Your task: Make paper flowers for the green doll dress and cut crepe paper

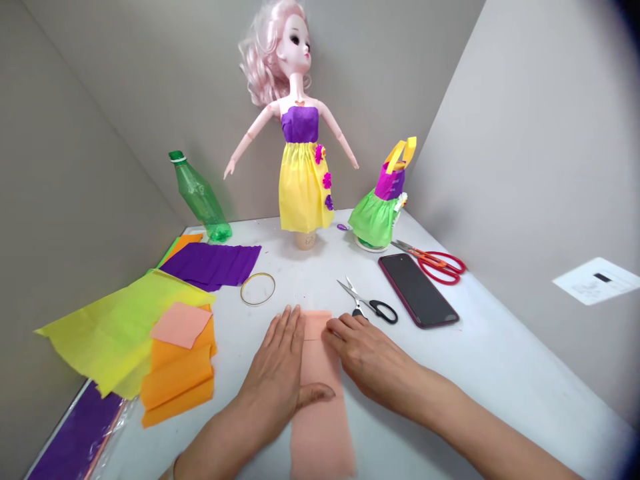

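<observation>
A long strip of peach crepe paper [321, 433] lies in front of me, with a crosswise fold near its far end. My left hand [283, 373] rests flat along the strip's left edge, its fingers together and stretched out and its thumb across the paper. At the right edge, by the fold, my right hand [367, 357] has its fingers curled and pressed on the strip; their tips are partly hidden. Small black-handled scissors [370, 303] lie just beyond my right hand. A gold-coloured ring [258, 289] lies beyond my left hand.
A doll [303, 167] in a purple and yellow dress stands at the back, between a tilted green bottle [200, 197] and a small green dress [377, 210]. Red-handled scissors [440, 267] and a phone [419, 290] lie right; purple [213, 263], yellow [120, 320] and orange paper [180, 380] left.
</observation>
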A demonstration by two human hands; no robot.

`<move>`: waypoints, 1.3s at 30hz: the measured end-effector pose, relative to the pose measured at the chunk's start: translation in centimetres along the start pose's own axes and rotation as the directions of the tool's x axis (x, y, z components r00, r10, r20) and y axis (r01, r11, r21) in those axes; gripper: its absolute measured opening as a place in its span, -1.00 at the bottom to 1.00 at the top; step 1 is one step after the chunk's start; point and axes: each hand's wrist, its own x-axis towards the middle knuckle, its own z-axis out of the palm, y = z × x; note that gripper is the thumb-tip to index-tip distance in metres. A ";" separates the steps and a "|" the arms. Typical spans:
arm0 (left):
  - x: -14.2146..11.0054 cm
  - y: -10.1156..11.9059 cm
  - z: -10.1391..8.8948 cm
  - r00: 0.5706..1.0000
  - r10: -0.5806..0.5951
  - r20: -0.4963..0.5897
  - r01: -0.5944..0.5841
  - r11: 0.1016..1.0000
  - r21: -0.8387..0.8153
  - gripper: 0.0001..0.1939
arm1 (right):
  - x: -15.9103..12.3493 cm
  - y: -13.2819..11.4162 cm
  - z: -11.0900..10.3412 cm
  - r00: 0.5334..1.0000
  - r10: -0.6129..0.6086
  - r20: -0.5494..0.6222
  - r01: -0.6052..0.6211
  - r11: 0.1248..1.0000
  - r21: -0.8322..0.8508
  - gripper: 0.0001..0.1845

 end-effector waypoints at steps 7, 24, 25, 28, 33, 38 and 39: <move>0.3 0.9 0.9 0.996 0.054 0.068 -0.054 0.998 0.010 0.26 | 0.3 0.8 0.9 0.990 -0.019 -0.140 0.018 1.000 -0.010 -0.66; 0.8 1.6 0.6 0.985 -0.011 0.172 0.005 0.999 0.033 0.27 | 0.8 1.2 2.2 0.954 -0.036 -0.296 -0.052 0.957 -0.284 -0.60; 0.8 1.6 0.7 0.987 -0.015 0.158 0.008 0.999 0.042 0.27 | 0.7 1.1 2.1 0.953 -0.050 -0.299 -0.038 0.959 -0.281 -0.59; 0.5 1.4 0.6 0.994 0.003 0.105 -0.008 0.999 0.046 0.23 | 0.6 1.0 1.9 0.969 -0.053 -0.240 -0.007 0.969 -0.246 -0.64; 0.2 0.8 0.2 0.992 0.063 0.105 -0.065 0.998 0.012 0.15 | 0.6 1.0 1.7 0.958 -0.040 -0.285 -0.032 0.970 -0.242 -0.58; 0.2 0.9 0.2 0.996 0.056 0.073 -0.057 0.998 0.023 0.11 | 0.8 1.1 0.9 0.987 0.001 -0.158 -0.033 0.979 -0.199 -0.70; 0.2 1.0 0.1 0.996 0.049 0.071 -0.051 0.998 0.026 0.04 | 0.6 1.1 0.5 0.988 0.048 -0.145 -0.077 0.976 -0.203 -0.72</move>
